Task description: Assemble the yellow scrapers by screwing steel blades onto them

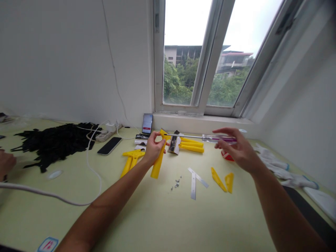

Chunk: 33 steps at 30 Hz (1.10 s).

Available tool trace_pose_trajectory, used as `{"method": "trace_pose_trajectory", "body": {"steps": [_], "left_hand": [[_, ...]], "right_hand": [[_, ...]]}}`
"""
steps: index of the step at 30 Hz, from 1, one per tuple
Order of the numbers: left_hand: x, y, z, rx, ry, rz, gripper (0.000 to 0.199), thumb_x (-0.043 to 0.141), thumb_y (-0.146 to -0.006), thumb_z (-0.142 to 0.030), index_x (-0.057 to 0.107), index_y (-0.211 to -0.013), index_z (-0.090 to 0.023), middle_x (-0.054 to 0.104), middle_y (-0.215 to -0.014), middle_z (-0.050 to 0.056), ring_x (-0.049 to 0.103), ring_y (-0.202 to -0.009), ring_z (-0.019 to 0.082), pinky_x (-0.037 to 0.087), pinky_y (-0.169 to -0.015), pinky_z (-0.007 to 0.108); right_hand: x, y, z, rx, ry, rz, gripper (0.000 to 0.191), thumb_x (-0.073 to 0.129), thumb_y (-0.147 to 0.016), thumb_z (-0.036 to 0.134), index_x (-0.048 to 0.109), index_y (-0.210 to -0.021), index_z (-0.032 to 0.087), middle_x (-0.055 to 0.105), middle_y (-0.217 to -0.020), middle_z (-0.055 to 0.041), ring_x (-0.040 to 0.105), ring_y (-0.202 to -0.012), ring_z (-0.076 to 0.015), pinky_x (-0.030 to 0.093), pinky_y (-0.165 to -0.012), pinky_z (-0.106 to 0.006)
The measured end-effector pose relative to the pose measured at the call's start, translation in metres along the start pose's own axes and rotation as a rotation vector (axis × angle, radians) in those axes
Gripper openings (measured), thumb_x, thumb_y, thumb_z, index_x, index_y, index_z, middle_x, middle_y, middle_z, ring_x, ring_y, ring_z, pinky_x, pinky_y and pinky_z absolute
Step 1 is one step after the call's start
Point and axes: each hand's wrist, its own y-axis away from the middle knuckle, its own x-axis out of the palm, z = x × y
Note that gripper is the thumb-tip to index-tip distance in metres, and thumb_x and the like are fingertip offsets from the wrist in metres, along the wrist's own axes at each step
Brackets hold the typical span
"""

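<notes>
My left hand [154, 148] is closed around a yellow plastic scraper handle [156, 167], held tilted above the table. In my right hand [240, 148] is a screwdriver [189, 136] with a clear and purple grip, its thumb and fingers around the grip's end. The long shaft lies nearly level, and its tip meets the upper part of the scraper handle. Below are several small screws and nuts [177, 183], two flat metal blades [193, 185] and two small yellow plastic pieces [218, 179]. Packaged yellow scrapers [191, 144] lie behind my hands.
More yellow scrapers [130, 161] lie by my left forearm. Farther left are a dark phone [109, 146], a power strip [107, 133], a white cable [88, 161] and a black heap of strips [57, 140]. Another person's hand [6, 162] shows at the left edge. White gloves [286, 171] lie right.
</notes>
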Motion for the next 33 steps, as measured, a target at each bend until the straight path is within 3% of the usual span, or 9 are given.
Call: {"method": "trace_pose_trajectory", "body": {"steps": [6,11,14,19,23,25,27,30,33], "left_hand": [[0.001,0.001,0.004,-0.039,0.01,0.021,0.041,0.074,-0.068,-0.03,0.042,-0.092,-0.022,0.055,-0.104,0.001,0.069,-0.064,0.016,0.048,-0.036,0.021],[-0.002,-0.004,0.0,-0.002,-0.018,-0.012,0.04,0.076,-0.066,-0.032,0.047,-0.091,-0.02,0.056,-0.108,0.003,0.068,-0.064,0.014,0.049,-0.038,0.021],[-0.014,-0.016,-0.007,0.049,-0.062,-0.159,0.035,0.074,-0.067,-0.029,0.052,-0.092,-0.02,0.061,-0.097,0.002,0.066,-0.06,0.012,0.048,-0.039,0.019],[-0.036,-0.031,-0.02,-0.029,-0.155,-0.291,0.028,0.066,-0.071,-0.022,0.062,-0.099,-0.02,0.061,-0.072,-0.001,0.054,-0.043,0.009,0.044,-0.036,0.019],[-0.035,-0.029,-0.017,0.107,-0.273,-0.213,0.021,0.067,-0.07,-0.019,0.067,-0.09,-0.018,0.061,-0.101,0.007,0.059,-0.056,0.009,0.048,-0.04,0.018],[-0.033,-0.028,-0.012,0.179,-0.348,-0.185,0.019,0.07,-0.068,-0.02,0.066,-0.087,-0.018,0.054,-0.113,0.008,0.061,-0.063,0.009,0.05,-0.043,0.018],[-0.032,-0.027,-0.007,0.193,-0.393,-0.189,0.023,0.073,-0.067,-0.022,0.063,-0.088,-0.018,0.05,-0.112,0.007,0.06,-0.065,0.009,0.05,-0.043,0.018],[-0.033,-0.027,-0.002,0.183,-0.413,-0.205,0.028,0.075,-0.066,-0.026,0.055,-0.084,-0.019,0.049,-0.102,0.004,0.06,-0.07,0.011,0.05,-0.043,0.019],[-0.032,-0.026,-0.001,0.171,-0.44,-0.152,0.029,0.076,-0.067,-0.028,0.049,-0.076,-0.019,0.05,-0.089,0.002,0.06,-0.072,0.014,0.05,-0.045,0.019]], "right_hand": [[0.0,0.0,0.0,-0.026,0.002,-0.019,0.035,0.065,-0.085,0.048,0.06,-0.104,0.02,0.06,-0.056,0.0022,0.059,-0.048,-0.014,0.052,-0.047,-0.026],[-0.001,-0.004,-0.008,-0.017,-0.09,-0.124,0.034,0.07,-0.081,0.046,0.064,-0.103,0.02,0.072,-0.079,-0.0054,0.068,-0.065,-0.019,0.057,-0.053,-0.03],[-0.003,-0.005,-0.012,0.035,-0.172,-0.186,0.032,0.07,-0.081,0.045,0.067,-0.101,0.021,0.074,-0.085,-0.006,0.07,-0.068,-0.02,0.058,-0.053,-0.03],[0.019,0.0,0.002,0.044,-0.079,0.224,0.029,0.069,-0.081,0.042,0.072,-0.098,0.018,0.076,-0.087,-0.0072,0.072,-0.076,-0.0201,0.06,-0.07,-0.034],[0.06,0.019,0.03,-0.159,0.157,0.428,0.018,0.057,-0.088,0.027,0.072,-0.097,0.021,0.072,-0.095,-0.006,0.067,-0.082,-0.0174,0.054,-0.079,-0.033],[0.078,0.035,0.042,-0.174,0.274,0.506,0.024,0.053,-0.088,0.022,0.068,-0.107,0.022,0.068,-0.105,-0.0079,0.065,-0.087,-0.018,0.051,-0.08,-0.033],[0.092,0.053,0.051,-0.115,0.378,0.635,0.037,0.052,-0.086,0.019,0.058,-0.122,0.022,0.063,-0.111,-0.0097,0.065,-0.091,-0.0204,0.05,-0.078,-0.033],[0.114,0.081,0.055,-0.1,0.485,0.877,0.04,0.056,-0.078,0.022,0.054,-0.118,0.02,0.061,-0.106,-0.0107,0.066,-0.086,-0.0245,0.049,-0.068,-0.034],[0.138,0.103,0.053,-0.14,0.549,0.936,0.038,0.058,-0.075,0.025,0.054,-0.112,0.017,0.062,-0.104,-0.0127,0.067,-0.083,-0.0266,0.049,-0.064,-0.034]]}}
